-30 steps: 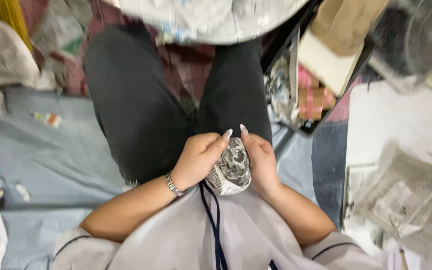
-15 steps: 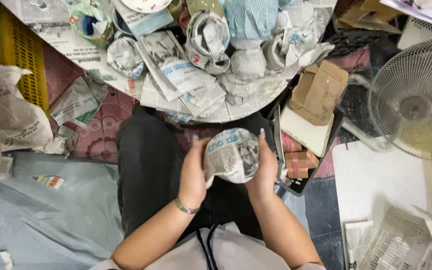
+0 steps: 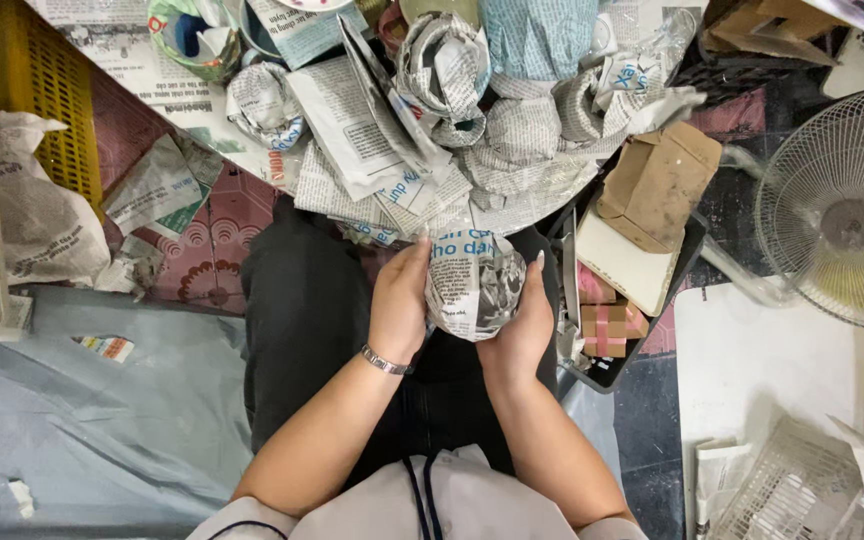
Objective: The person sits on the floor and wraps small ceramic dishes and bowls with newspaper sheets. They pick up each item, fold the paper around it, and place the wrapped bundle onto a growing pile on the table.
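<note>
A round desk (image 3: 202, 125) fills the top of the view, heaped with crumpled newspaper sheets (image 3: 372, 150) and several newspaper-wrapped bundles (image 3: 522, 125). To the right stands a white electric fan (image 3: 842, 215) on the floor, and beside the desk a dark crate (image 3: 687, 250) holds a brown cardboard box (image 3: 657, 185) and smaller taped boxes. A yellow plastic basket (image 3: 27, 110) sits at the far left, with a grey sheet (image 3: 102, 400) spread over the floor below it. The person sits with dark trousers (image 3: 302, 310) beneath the desk edge. Over the lap, the left hand (image 3: 400, 300) and right hand (image 3: 524, 325) cup a newspaper-wrapped ball (image 3: 472, 285) between them, fingers pressed together and curved against its sides. A metal bracelet (image 3: 385, 361) circles the left wrist.
</note>
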